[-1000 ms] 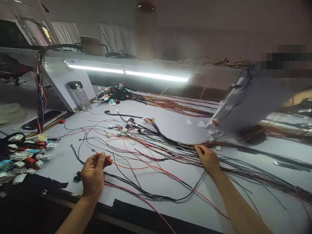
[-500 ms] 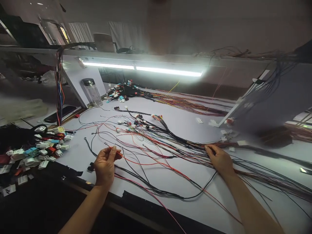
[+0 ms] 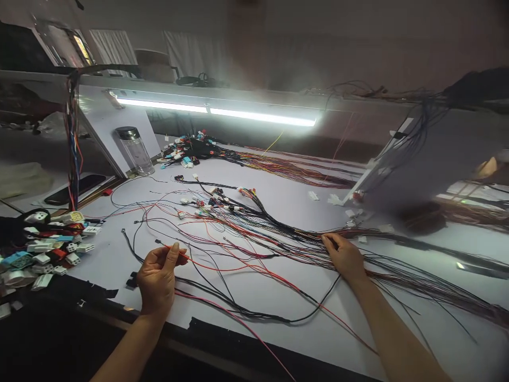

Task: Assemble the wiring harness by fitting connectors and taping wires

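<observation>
My left hand [image 3: 159, 276] pinches a red-orange wire [image 3: 210, 267] near its end, where a small dark terminal [image 3: 158, 242] sticks out past the fingertips. The wire runs right across the white tabletop and joins a black-sleeved stretch. My right hand [image 3: 345, 257] is closed around a spread bundle of thin wires [image 3: 306, 253] lying on the table. From that bundle a black-wrapped harness branch [image 3: 274, 220] leads up and left to small white, black and coloured connectors [image 3: 222, 201]. Black cables [image 3: 254, 314] loop below, between my two hands.
Many white, blue and red connectors [image 3: 43, 249] are heaped at the left edge. A glass bottle [image 3: 137, 151] and a phone [image 3: 75, 189] stand and lie farther back. A second harness [image 3: 258, 162] stretches along the rear, under a lit tube lamp [image 3: 262, 116]. Small white connectors [image 3: 336, 199] lie at right.
The whole scene has shifted slightly left as my view turned. Both hands keep their grip, with the left hand's terminal turned a little. A co-worker's hand now shows at the far right.
</observation>
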A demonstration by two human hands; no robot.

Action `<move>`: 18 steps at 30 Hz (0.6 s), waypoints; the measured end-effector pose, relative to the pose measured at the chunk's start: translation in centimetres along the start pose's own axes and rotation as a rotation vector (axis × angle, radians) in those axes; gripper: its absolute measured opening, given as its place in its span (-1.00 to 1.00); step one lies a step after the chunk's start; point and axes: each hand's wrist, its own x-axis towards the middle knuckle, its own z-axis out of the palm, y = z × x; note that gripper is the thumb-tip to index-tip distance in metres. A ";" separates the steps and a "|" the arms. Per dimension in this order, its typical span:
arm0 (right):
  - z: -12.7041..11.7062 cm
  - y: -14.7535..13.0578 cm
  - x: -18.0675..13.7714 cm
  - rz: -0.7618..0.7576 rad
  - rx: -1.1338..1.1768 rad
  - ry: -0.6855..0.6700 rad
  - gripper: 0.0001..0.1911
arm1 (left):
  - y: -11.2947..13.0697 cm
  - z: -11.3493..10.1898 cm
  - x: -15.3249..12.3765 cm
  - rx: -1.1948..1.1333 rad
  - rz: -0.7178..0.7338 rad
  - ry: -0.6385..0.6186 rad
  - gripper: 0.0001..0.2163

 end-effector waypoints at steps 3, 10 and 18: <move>0.0 -0.2 0.1 -0.013 -0.024 0.002 -0.63 | 0.0 -0.1 0.1 -0.009 0.023 0.024 -0.74; -0.4 -1.5 0.0 -0.058 -0.079 0.034 -0.65 | 0.2 -0.2 0.4 -0.055 0.049 0.041 -0.72; -0.6 -2.1 -0.1 -0.048 -0.105 0.027 -0.66 | 0.2 0.0 0.5 -0.077 0.035 0.028 -0.71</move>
